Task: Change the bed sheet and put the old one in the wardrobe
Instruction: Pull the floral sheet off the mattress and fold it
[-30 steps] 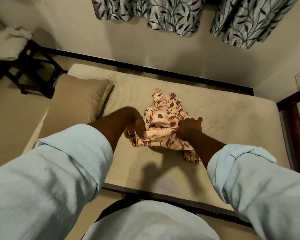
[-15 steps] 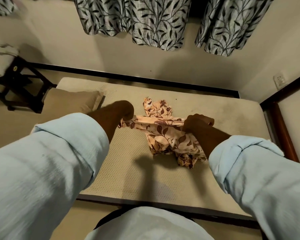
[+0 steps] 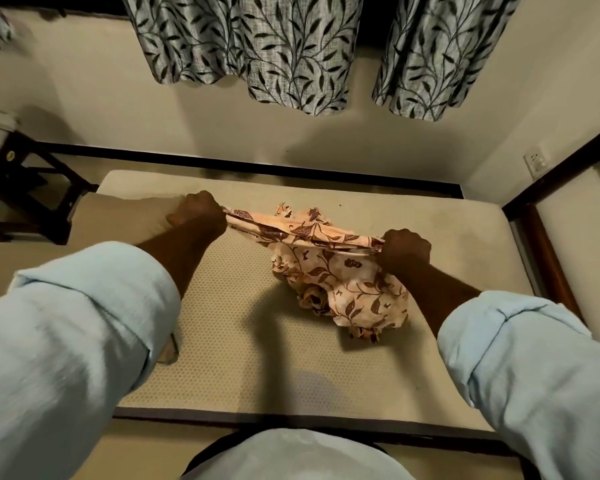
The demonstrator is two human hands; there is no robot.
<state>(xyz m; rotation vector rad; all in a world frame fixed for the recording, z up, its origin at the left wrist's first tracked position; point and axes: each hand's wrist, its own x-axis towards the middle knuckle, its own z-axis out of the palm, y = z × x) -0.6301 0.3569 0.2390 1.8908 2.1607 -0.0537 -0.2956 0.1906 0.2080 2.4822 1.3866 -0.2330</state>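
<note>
Clenching sheet point(image 3: 343, 271) taut between curled fingers point(image 3: 400, 239)

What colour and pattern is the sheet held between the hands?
Peach sheet with brown leaves and flowers, seen in the head view.

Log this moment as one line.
stage: sheet not yet spread | left hand: holds sheet edge | right hand: holds sheet edge | sheet: edge taut between hands, rest bunched on mattress

Sheet point(image 3: 329, 271) on mattress point(image 3: 257, 358), right of centre, top edge held between my left hand point(image 3: 196, 211) and right hand point(image 3: 404, 251). Pillow point(image 3: 129, 216) at mattress left end. Stool point(image 3: 25, 188) left of bed. Curtains point(image 3: 257, 46) behind.
</note>
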